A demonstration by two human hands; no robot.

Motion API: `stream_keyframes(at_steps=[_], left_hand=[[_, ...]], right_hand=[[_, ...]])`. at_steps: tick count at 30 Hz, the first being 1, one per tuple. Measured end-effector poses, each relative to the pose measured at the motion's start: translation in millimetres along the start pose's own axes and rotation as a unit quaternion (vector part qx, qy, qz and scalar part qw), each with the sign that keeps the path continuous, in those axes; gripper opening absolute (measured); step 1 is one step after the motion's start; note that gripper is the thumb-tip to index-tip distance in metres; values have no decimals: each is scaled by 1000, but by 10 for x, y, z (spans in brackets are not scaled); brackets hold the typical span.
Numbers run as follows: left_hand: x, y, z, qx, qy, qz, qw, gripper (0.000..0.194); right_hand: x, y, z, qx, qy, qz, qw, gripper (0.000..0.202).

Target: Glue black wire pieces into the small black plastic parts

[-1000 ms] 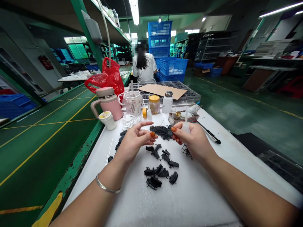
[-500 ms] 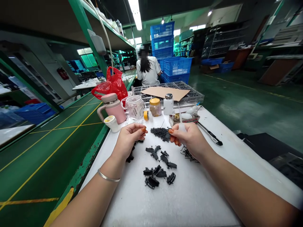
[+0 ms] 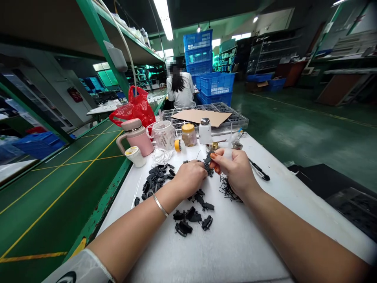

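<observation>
Green factory flooring, blue crates (image 3: 216, 83) and shelving fill the hall; another person (image 3: 180, 87) sits with their back turned at the far end of the line. Nearer, a white worktable (image 3: 253, 239) runs beside a green conveyor belt (image 3: 59, 188).

Along the table's far edge stand a compartment tray (image 3: 235, 118) with cardboard on it, a red bag (image 3: 136, 108), a pink mug (image 3: 136, 136), a clear cup (image 3: 163, 134), a yellow-lidded jar (image 3: 188, 135) and a white bottle (image 3: 205, 131). A black pen (image 3: 259, 171) lies to the right.

Work status, judged from the layout: one pile of black clips (image 3: 156, 179) lies left of the hands, and a smaller group of clips (image 3: 191, 218) lies just below them. Which group is finished cannot be determined. A heap of small black pins (image 3: 229, 189) near the right wrist indicates that stock remains.

The left hand (image 3: 190, 177) is curled closed, knuckles up; its contents are hidden. The right hand (image 3: 235, 169) pinches a small black part (image 3: 207, 159) between thumb and forefinger while the remaining fingers wrap a small translucent bottle (image 3: 227, 152). Both hands almost touch above the table.
</observation>
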State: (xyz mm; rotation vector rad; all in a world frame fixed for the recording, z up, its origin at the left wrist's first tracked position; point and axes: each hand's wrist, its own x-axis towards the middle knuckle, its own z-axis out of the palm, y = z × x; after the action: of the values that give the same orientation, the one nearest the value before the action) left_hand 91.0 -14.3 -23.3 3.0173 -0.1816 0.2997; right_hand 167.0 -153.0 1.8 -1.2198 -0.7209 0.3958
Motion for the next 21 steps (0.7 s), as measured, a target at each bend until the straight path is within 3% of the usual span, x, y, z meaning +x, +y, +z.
stream_keyframes(at_steps=[5, 7, 9, 11, 14, 18, 21], left_hand=[[-12, -12, -14, -26, 12, -15, 999, 18], [-38, -45, -68, -111, 35, -54, 992, 16], [-76, -98, -131, -250, 57, -118, 959, 12], [-128, -158, -190, -411, 63, -189, 890, 12], [-229, -224, -257, -595, 71, -251, 760, 20], [-384, -233, -304, -723, 100, -279, 624, 22], [-490, -196, -306, -782, 108, -276, 548, 22]], right_hand=[[5, 7, -2, -9, 8, -11, 1000, 23], [1, 3, -3, -19, 2, -13, 1000, 24], [-6, -4, -3, -22, -9, -10, 1000, 24], [-14, -7, 1, -24, -18, -6, 1000, 24], [-28, 0, 12, -31, -25, -3, 999, 25], [-47, 1, 34, -43, -43, -3, 998, 25], [-68, -25, 62, -57, -65, -10, 996, 25]])
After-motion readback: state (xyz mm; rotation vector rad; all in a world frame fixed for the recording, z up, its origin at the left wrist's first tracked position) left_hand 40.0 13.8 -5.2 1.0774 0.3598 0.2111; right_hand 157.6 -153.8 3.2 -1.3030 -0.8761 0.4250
